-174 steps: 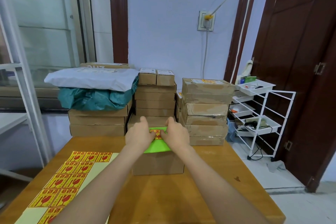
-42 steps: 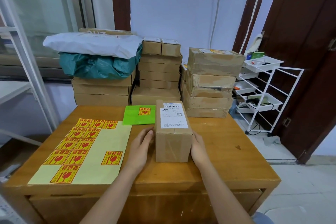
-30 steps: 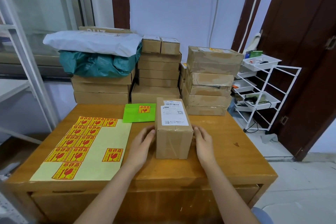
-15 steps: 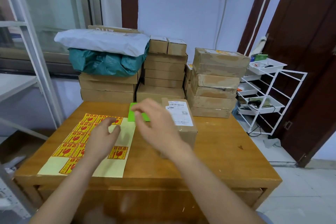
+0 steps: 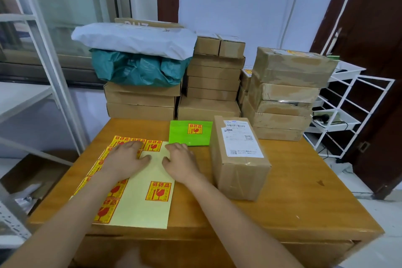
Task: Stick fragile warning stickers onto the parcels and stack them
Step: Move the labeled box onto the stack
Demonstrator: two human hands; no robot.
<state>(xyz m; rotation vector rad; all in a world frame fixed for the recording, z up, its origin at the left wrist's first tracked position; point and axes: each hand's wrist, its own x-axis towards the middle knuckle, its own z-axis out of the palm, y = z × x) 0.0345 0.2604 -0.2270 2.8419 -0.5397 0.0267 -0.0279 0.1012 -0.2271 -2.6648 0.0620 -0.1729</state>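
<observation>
- Now both hands rest flat on sticker sheet (image 5: 139, 204): left hand (image 5: 126, 160) and right hand (image 5: 181, 162), grip released, grasping nothing.
- Cardboard parcel (image 5: 238, 159) stands on desk (image 5: 304, 209), just right of right hand.
- Green parcel (image 5: 190, 132), stickered, lies behind.

Bench (image 5: 293, 191): varnished wood, smooth, slight sheen. Parcel (image 5: 239, 159) on bench: matt brown cardboard, glossy clear tape, white paper label. Sticker sheet (image 5: 141, 202) left of parcel: pale yellow glossy backing paper. Green mailer (image 5: 178, 135) behind sheet: shiny plastic.
</observation>
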